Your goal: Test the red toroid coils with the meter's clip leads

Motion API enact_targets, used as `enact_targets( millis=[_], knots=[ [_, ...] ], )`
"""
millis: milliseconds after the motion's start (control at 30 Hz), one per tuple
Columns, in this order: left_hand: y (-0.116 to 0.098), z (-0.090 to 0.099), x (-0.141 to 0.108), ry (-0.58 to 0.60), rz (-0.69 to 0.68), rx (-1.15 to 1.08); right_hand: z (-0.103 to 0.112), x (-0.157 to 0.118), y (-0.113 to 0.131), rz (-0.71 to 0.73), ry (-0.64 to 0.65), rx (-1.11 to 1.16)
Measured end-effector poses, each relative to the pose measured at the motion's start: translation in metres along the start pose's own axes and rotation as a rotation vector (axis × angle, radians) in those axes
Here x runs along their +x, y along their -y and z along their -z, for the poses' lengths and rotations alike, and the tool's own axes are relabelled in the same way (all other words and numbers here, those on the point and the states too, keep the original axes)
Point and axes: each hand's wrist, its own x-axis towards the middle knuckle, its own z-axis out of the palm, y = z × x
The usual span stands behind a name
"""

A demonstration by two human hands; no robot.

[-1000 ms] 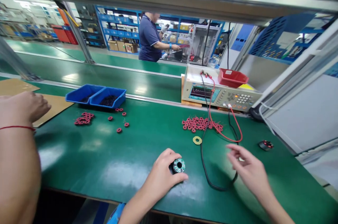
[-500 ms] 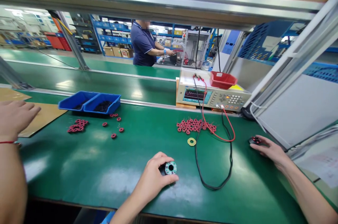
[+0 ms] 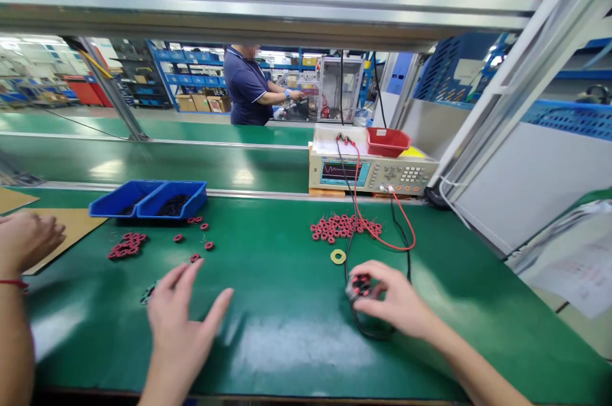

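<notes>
The green counter (image 3: 287, 342) carries a test meter (image 3: 373, 171) at the far right, with red and black leads (image 3: 356, 215) trailing near across a heap of red rings (image 3: 342, 227). Twin blue bins (image 3: 150, 197) sit far left. The right hand (image 3: 394, 304), fingers closed on a small round part (image 3: 359, 286), rests over the leads. The left hand (image 3: 184, 323) hovers, fingers spread and empty. A co-worker's hand (image 3: 26, 237) lies at the left edge
</notes>
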Motion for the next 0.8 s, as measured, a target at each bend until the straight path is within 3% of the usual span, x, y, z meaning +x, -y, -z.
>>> enact_targets(
  millis=[33,100,167,233,333,500,700,800],
  knots=[
    [-0.016,-0.006,-0.006,0.094,-0.065,-0.081,-0.02,0.004,0.012,0.052,0.077,0.003],
    [-0.043,-0.021,-0.018,0.408,-0.13,-0.252,-0.052,0.011,0.025,0.11,0.139,-0.027],
    [-0.059,-0.035,-0.029,0.663,-0.149,-0.384,-0.072,0.013,0.026,0.129,0.132,-0.068],
    [-0.065,-0.045,-0.036,0.793,-0.147,-0.48,-0.08,0.011,0.022,0.131,0.107,-0.093],
    [-0.066,-0.055,-0.039,0.827,-0.123,-0.559,-0.082,0.004,0.019,0.198,0.048,-0.142],
    [-0.073,-0.058,-0.038,0.786,-0.163,-0.577,-0.086,-0.001,0.026,0.527,-0.038,-0.462],
    [-0.079,-0.056,-0.037,0.724,-0.239,-0.491,-0.081,0.0,0.03,0.788,-0.069,-0.621],
    [-0.079,-0.055,-0.036,0.71,-0.241,-0.444,-0.077,-0.005,0.029,0.904,-0.011,-0.65]
  ],
)
